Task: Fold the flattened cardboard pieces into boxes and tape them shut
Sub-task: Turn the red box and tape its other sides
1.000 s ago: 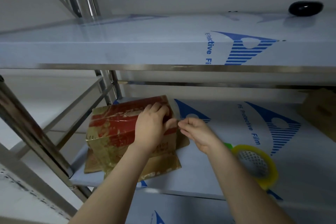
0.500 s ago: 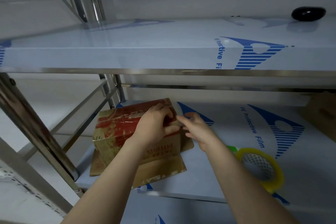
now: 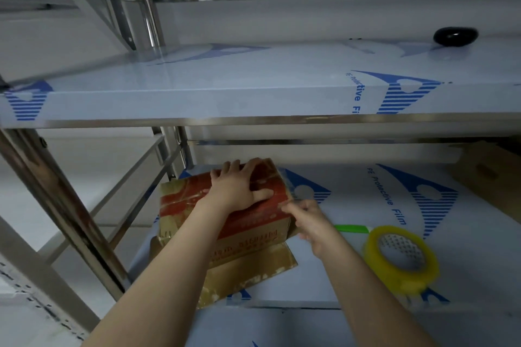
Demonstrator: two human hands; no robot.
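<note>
Head view: the left hand [image 3: 239,191] is lying flat on the top of the box [image 3: 183,200], fingers straight and spread toward the far edge, thumb pointing along the top toward the right end. It is pressing, not gripping. A second ago this hand was curled over the right end of the top, so it has moved from holding an edge to smoothing across the panel.

The right hand [image 3: 307,217] is sitting at the near right corner of the box, fingers bent against the end panel. A second ago it was pinching something small just beside the left thumb, then opening half a second ago. It is blurred now, and whether it is pinching anything cannot be told.

The box is standing folded on the lower shelf [image 3: 352,270], resting on a flat cardboard piece [image 3: 253,273] that is sticking out toward the viewer. A glossy film is showing across the red top, and a clear edge is projecting past the far right corner; this is likely tape, though it is not certain.

The tape roll [image 3: 394,273] is lying on the same shelf, near the right forearm and apart from the box, with a green item [image 3: 351,229] just behind it.

Judgement: the strip appears to be laid and is being rubbed down, so the sealing of this box is nearing its end. The flat piece underneath is still waiting to be folded.
</note>
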